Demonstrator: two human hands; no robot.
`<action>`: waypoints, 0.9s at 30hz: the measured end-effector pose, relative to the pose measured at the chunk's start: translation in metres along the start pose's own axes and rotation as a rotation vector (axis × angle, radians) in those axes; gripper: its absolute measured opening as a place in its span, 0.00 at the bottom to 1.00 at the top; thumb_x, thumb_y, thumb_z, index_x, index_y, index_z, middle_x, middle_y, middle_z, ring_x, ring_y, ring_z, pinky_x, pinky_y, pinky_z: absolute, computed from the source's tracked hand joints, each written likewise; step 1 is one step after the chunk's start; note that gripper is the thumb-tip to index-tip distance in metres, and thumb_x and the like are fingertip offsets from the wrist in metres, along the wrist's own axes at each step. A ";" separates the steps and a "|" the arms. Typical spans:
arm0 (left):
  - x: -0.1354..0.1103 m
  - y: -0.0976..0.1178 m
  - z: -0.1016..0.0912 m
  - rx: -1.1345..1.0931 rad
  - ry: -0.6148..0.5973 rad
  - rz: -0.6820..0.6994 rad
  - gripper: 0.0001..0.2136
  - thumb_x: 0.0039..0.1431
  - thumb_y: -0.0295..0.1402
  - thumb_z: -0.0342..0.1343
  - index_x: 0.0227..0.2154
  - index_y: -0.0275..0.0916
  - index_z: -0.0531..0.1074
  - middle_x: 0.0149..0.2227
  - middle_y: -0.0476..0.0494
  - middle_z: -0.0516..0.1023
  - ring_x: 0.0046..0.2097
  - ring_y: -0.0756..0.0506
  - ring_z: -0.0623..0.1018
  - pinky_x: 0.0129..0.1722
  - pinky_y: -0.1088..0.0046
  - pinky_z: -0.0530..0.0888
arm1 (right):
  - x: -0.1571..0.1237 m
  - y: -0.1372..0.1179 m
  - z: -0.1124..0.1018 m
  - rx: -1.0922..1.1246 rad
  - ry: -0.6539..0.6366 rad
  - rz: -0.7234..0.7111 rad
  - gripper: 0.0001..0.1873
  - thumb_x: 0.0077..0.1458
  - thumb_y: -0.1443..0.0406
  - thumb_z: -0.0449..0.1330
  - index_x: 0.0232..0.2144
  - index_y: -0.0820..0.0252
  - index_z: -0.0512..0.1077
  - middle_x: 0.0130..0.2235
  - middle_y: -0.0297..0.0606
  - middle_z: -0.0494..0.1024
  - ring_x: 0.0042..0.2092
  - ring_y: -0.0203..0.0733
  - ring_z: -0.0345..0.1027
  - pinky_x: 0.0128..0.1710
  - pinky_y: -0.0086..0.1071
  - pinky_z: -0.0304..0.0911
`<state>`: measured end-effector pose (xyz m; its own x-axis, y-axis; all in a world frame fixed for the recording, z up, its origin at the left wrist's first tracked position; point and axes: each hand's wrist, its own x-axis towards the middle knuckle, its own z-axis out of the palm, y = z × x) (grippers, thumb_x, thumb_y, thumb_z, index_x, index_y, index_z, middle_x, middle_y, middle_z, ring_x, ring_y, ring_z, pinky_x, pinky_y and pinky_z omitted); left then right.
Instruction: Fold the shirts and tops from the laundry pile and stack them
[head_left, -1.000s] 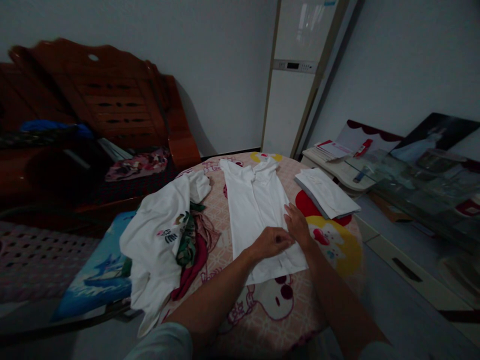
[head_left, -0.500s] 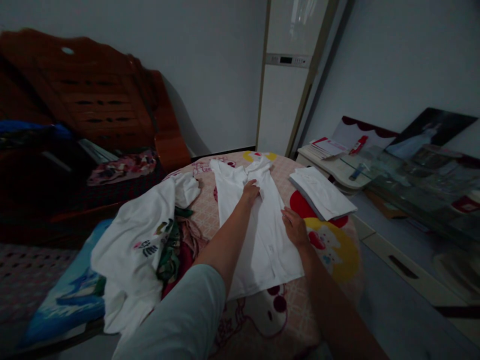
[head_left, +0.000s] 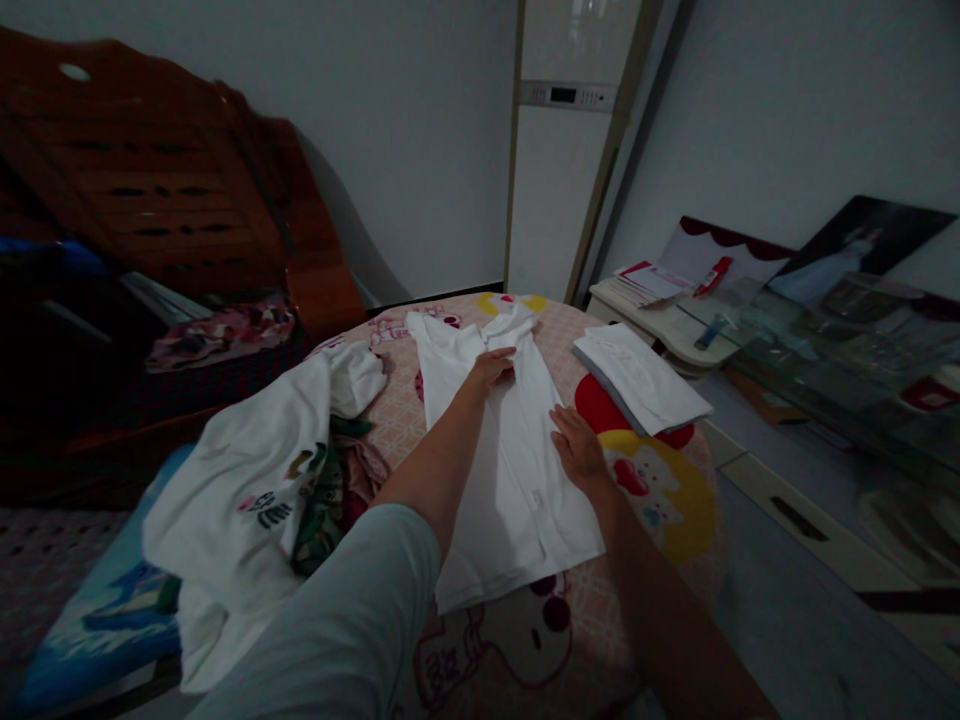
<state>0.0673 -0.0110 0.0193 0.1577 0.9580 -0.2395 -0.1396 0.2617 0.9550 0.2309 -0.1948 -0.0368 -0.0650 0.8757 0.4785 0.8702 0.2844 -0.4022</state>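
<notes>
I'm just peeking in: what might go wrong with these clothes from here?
The left hand, at the white shirt near its collar, might drag the cloth into creases. The printed white garment seems to hang past the edge of the table, so a bump could send it sliding off. The folded clothes lie close to the table's right edge; a knock might push them over.

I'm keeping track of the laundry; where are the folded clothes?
In the head view, the folded clothes lie on the table, right of the white shirt.
</notes>
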 end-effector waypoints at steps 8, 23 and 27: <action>0.011 -0.011 0.010 0.187 0.161 0.112 0.15 0.48 0.23 0.56 0.40 0.35 0.80 0.26 0.47 0.79 0.29 0.49 0.77 0.35 0.72 0.74 | -0.002 -0.004 -0.001 -0.072 -0.052 -0.003 0.26 0.66 0.58 0.44 0.60 0.63 0.66 0.63 0.45 0.66 0.66 0.49 0.53 0.64 0.46 0.53; 0.010 -0.011 -0.014 0.570 0.205 0.346 0.14 0.43 0.14 0.54 0.30 0.38 0.74 0.43 0.40 0.76 0.56 0.41 0.71 0.58 0.67 0.66 | -0.004 -0.027 -0.008 -0.284 -0.203 0.004 0.27 0.65 0.54 0.50 0.63 0.54 0.62 0.67 0.42 0.60 0.67 0.53 0.51 0.64 0.51 0.47; 0.008 -0.014 -0.013 0.595 0.159 0.437 0.11 0.45 0.17 0.59 0.30 0.37 0.72 0.53 0.33 0.72 0.61 0.36 0.66 0.61 0.61 0.65 | -0.004 -0.025 -0.008 -0.265 -0.203 -0.013 0.27 0.64 0.54 0.52 0.63 0.52 0.62 0.67 0.43 0.60 0.67 0.55 0.51 0.63 0.54 0.48</action>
<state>0.0573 -0.0057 0.0020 0.0595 0.9772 0.2037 0.4013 -0.2103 0.8915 0.2130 -0.2083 -0.0222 -0.1492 0.9402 0.3063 0.9638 0.2075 -0.1675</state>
